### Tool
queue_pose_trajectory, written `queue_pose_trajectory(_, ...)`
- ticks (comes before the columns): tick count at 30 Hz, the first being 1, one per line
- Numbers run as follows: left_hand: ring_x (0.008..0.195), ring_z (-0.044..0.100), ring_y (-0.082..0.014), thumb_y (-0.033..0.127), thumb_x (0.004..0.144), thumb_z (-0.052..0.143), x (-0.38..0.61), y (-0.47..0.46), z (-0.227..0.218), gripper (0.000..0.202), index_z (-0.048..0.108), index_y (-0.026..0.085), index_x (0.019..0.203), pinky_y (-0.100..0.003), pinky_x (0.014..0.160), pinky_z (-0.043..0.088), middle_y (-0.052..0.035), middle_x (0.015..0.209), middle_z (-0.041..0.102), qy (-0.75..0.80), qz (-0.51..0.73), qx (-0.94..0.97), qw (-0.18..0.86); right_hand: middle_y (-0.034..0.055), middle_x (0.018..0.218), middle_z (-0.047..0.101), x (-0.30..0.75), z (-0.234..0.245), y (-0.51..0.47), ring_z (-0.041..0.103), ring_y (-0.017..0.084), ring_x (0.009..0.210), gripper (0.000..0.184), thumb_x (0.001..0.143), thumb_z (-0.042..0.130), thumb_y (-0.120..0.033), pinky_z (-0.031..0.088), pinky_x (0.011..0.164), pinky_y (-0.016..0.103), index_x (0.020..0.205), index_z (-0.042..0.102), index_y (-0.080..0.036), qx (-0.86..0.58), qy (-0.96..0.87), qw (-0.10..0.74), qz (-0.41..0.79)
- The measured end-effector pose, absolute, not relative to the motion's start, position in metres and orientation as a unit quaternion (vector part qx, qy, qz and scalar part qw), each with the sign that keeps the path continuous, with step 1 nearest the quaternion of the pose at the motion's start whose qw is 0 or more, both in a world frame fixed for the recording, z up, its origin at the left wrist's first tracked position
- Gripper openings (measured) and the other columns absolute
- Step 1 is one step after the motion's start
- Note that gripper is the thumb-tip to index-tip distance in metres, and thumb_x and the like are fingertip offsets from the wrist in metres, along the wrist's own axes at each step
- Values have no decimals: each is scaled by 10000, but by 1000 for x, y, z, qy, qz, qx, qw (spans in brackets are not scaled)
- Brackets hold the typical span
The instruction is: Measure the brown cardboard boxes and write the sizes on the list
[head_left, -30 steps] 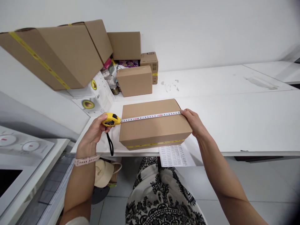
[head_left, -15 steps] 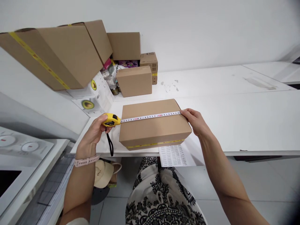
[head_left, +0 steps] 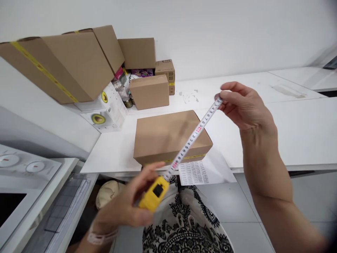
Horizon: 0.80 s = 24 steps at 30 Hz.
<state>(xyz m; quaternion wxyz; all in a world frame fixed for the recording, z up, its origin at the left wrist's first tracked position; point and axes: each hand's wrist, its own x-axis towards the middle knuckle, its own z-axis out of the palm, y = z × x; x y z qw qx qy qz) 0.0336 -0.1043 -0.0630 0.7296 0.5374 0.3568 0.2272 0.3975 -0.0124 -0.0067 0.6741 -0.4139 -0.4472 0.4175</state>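
My left hand (head_left: 131, 203), somewhat blurred, is closed around a yellow tape measure (head_left: 154, 195) low in the view, in front of the table edge. The white blade (head_left: 190, 141) runs out of it, slanting up and to the right. My right hand (head_left: 240, 103) pinches the blade's far end between thumb and fingers. Beneath the stretched blade, a brown cardboard box (head_left: 160, 131) with yellow tape along its near side lies at the table's front edge. The blade is held above the box, apart from it.
A printed sheet (head_left: 195, 174) hangs over the front edge of the white table (head_left: 263, 137). Large cartons (head_left: 71, 63) and a white avocado-printed box (head_left: 105, 114) are stacked at the left. Nearer stands a white appliance with dials (head_left: 26, 175). A smaller box (head_left: 150, 92) stands at the back.
The tape measure has come off the box top. My left hand has moved down and right, my right hand up and right, so the blade now slants above the box. The box has stayed put.
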Motion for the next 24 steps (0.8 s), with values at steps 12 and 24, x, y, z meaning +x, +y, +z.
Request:
queue_pose_trajectory(12, 696, 692, -191, 409, 734, 841, 138, -120, -92, 771, 454, 237, 1378, -319, 630, 552, -74, 949, 673, 229, 311, 378, 842, 51, 749, 714, 346, -36, 119, 638, 163, 747, 238, 628, 904, -262, 537, 740, 335, 690, 693, -173, -433, -640, 390, 501)
queue_pose_trajectory(24, 676, 734, -216, 410, 693, 881, 141, -140, -106, 946, 330, 288, 1452, -320, 624, 563, -60, 969, 684, 244, 294, 336, 861, -2, 893, 683, 337, -21, -13, 580, 173, 850, 313, 776, 743, -525, 428, 686, 295, 934, 665, -266, -452, -573, 477, 489)
